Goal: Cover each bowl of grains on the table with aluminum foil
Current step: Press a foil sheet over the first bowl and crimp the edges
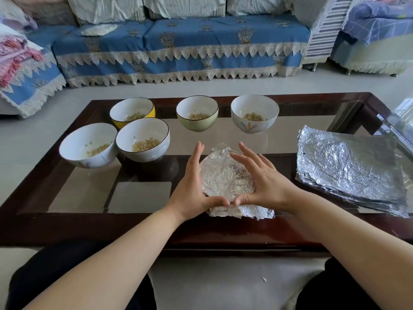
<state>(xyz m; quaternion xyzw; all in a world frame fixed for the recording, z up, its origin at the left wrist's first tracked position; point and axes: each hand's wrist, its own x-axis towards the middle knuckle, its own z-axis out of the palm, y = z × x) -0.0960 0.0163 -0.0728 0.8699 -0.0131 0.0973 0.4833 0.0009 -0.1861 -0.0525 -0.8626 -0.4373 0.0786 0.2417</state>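
A bowl wrapped in crinkled aluminum foil stands near the front middle of the glass table. My left hand lies against its left side with straight fingers. My right hand presses its right side, fingers spread over the foil. Both thumbs meet at the front rim. Several uncovered bowls hold grains: a yellow bowl, a green bowl, a white flowered bowl, a white bowl at the left, and a dark-rimmed white bowl.
A stack of foil sheets lies at the table's right side. The table has a dark wooden frame. A blue-covered sofa stands beyond the table. My knees are below the table's front edge.
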